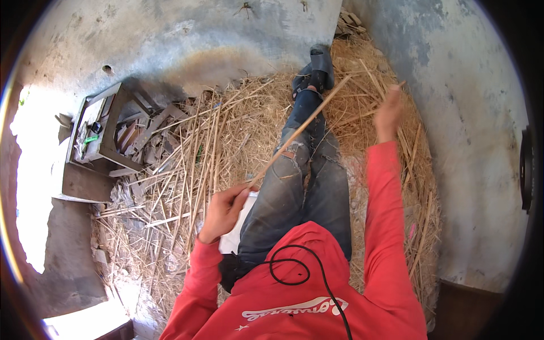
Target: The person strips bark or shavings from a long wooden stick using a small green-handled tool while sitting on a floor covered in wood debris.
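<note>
- At the far left of my view I see a bright wall opening (31, 192), with a weathered wooden frame (110, 144) just beside it, standing against the grey wall (187, 34); a small green object (91, 139) lies on it.
- Next, I find loose thin sticks (211, 153) strewn over a layer of dry straw (241, 122).
- The left hand (225, 212) comes up in a red sleeve. I see its thumb and index finger pinched together on the near end of a long wooden strip (306, 124), with the other fingers curled in below. A white piece (235, 229) shows between this hand and the thigh; I cannot tell what it is.
- The strip slants up and to the right from that pinch, over the outstretched legs in torn jeans (326, 192), its far end near the dark footwear (321, 62) and apart from the right hand.
- The right hand (387, 116) is raised over the straw, near the right-hand wall. I make out a small brown tip (403, 84) by its fingers, but the hand is blurred, so I cannot tell whether they grip it or how far they open.
</note>
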Motion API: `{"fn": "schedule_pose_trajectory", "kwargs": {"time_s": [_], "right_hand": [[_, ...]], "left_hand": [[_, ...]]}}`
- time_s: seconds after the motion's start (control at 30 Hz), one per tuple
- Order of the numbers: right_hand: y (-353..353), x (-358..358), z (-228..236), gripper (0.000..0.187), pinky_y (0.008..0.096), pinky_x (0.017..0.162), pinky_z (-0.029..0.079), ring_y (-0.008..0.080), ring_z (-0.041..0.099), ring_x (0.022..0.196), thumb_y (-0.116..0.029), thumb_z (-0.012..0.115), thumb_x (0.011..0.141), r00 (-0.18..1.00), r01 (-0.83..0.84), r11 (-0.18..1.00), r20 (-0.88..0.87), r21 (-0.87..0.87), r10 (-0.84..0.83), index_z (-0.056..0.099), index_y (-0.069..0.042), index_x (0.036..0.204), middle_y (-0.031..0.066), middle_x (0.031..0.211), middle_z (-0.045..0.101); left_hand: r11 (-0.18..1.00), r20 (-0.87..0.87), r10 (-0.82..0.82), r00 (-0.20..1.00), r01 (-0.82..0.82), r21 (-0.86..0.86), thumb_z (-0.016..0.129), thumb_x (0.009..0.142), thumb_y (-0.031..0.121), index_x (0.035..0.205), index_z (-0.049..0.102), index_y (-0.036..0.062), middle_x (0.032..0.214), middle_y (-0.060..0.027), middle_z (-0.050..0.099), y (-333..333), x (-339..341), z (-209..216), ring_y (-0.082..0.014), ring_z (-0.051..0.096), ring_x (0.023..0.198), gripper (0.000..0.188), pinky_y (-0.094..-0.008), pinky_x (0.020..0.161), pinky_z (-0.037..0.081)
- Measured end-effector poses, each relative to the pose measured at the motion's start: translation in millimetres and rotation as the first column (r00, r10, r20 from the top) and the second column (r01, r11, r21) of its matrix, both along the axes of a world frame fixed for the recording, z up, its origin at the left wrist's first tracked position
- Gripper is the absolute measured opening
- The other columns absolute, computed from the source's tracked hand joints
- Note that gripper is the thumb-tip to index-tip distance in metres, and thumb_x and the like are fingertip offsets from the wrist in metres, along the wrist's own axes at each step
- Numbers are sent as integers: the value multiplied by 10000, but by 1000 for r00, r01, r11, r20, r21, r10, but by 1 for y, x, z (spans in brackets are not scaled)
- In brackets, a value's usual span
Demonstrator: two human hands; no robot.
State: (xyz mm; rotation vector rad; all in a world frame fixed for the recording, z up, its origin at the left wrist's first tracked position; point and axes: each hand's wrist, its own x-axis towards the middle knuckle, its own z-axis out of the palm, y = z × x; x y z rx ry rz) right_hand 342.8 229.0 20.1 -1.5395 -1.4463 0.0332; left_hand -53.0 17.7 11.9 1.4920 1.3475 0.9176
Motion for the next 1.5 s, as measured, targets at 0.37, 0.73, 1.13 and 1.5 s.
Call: {"fn": "schedule_pose_trajectory", "kwargs": {"time_s": [0.37,0.73,1.13,1.5], "right_hand": [[-89,-84,41,591,496,568,442,338,617,599,-557,486,1070,863,-504,822,-101,-265,496,630,-44,815,155,674,625],[-78,-107,13,611,603,704,571,518,707,753,-574,470,1068,916,-355,821,9,-446,401,733,-25,1024,280,772,714],[-75,-80,1,453,381,569,397,208,474,534,-422,587,1074,852,-507,830,-279,-230,443,685,-22,885,62,628,539],[-88,-109,34,214,217,528,265,-9,381,567,-235,766,1005,537,-712,689,-736,-134,412,764,-28,1058,-118,651,501]], "left_hand": [[934,-137,279,950,-236,269,746,983,107,1177,781,-18,637,-118,607,10,28,-16,-91,475,530,233,-301,501,382],[855,-375,387,843,-176,487,738,917,45,1168,807,141,720,-106,642,-4,37,3,-285,607,544,278,-409,514,438],[805,-359,450,817,-197,559,782,882,17,1155,817,122,680,-81,598,-8,30,1,-237,529,485,295,-386,483,390],[811,-356,412,839,-159,563,792,900,69,1197,811,134,673,-65,616,-13,37,-9,-210,529,473,304,-360,476,401]]}}
